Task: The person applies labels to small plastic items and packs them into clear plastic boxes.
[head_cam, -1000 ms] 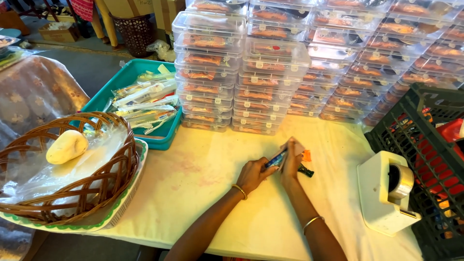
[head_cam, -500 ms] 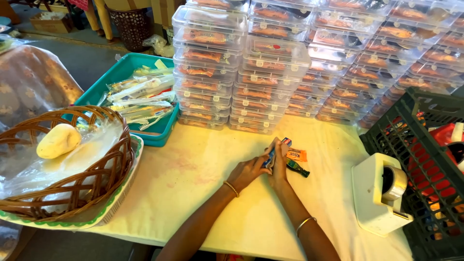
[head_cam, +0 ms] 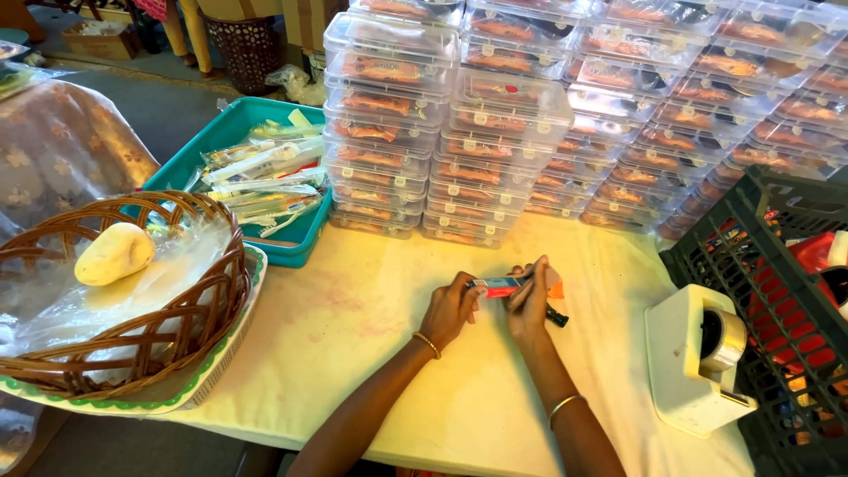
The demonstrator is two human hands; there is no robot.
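My left hand and my right hand hold a small red and blue wrapped packet between them, level, just above the pale tablecloth. Behind my right hand lie an orange sachet and a small dark green packet, both partly hidden by the fingers. Each wrist wears a thin gold bangle.
Stacks of clear lidded food boxes fill the back of the table. A teal tray of wrapped cutlery sits at left, a wicker basket with a pale bun beside it. A white tape dispenser and a black crate stand at right.
The packet has turned from upright between my hands to lying level, gripped at both ends. My hands have drawn slightly apart and the view shifted a little.
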